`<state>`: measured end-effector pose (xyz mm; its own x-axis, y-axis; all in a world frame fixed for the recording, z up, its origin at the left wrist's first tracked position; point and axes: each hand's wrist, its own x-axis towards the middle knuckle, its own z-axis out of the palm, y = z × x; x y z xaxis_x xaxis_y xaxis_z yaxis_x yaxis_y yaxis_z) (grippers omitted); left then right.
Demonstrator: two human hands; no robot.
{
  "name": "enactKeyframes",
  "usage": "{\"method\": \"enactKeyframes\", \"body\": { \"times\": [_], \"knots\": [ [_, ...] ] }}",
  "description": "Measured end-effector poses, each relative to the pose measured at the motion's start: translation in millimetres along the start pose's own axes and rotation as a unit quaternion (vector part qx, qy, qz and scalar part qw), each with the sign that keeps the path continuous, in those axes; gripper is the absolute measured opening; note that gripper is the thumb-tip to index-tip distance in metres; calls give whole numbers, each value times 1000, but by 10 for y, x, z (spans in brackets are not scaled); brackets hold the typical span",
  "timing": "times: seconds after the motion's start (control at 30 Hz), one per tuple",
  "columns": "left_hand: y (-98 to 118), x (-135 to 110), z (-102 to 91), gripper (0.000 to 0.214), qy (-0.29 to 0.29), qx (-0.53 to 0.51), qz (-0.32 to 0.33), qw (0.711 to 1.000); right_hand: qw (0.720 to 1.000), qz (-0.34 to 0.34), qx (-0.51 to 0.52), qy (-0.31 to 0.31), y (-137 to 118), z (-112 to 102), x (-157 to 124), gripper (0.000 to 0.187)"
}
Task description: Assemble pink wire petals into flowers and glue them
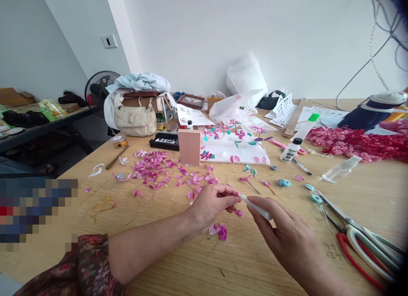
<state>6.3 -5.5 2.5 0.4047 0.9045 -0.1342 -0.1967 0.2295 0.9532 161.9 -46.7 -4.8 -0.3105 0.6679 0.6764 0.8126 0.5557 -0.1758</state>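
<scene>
My left hand [214,203] is closed in a pinch on a small pink petal piece at its fingertips, over the middle of the table. A slim white tube [259,209] is gripped in my right hand [283,232], its narrow tip against the pink piece or right beside it. Just below the left fingers shows a pink bud [239,213]. On the wood under that hand lies a ruffled magenta flower [222,232] with a paler petal next to it. A loose heap of pink petals [153,170] spreads beyond my left forearm.
Several scissors [353,228] lie at the right. A black-capped bottle [291,150], a clear spray bottle [341,169] and a blue thread spool [284,183] stand or lie nearby. Behind the petals are an upright wooden block [189,147] and white fabric with flowers [236,153].
</scene>
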Motion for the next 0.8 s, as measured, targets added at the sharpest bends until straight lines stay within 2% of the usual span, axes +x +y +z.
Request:
{"method": "enactKeyframes", "body": {
  "times": [0.3, 0.6, 0.8],
  "knots": [
    [22, -18, 1, 25, -5, 14, 0, 1000, 999, -10, 37, -20, -59, -56, 56, 16],
    [-9, 15, -41, 21, 6, 40, 10, 999, 999, -7, 10, -31, 2, -46, 4, 12],
    [-10, 20, -40, 18, 0, 37, 13, 999, 999, 15, 23, -16, -30, -39, 24, 11]
  ]
}}
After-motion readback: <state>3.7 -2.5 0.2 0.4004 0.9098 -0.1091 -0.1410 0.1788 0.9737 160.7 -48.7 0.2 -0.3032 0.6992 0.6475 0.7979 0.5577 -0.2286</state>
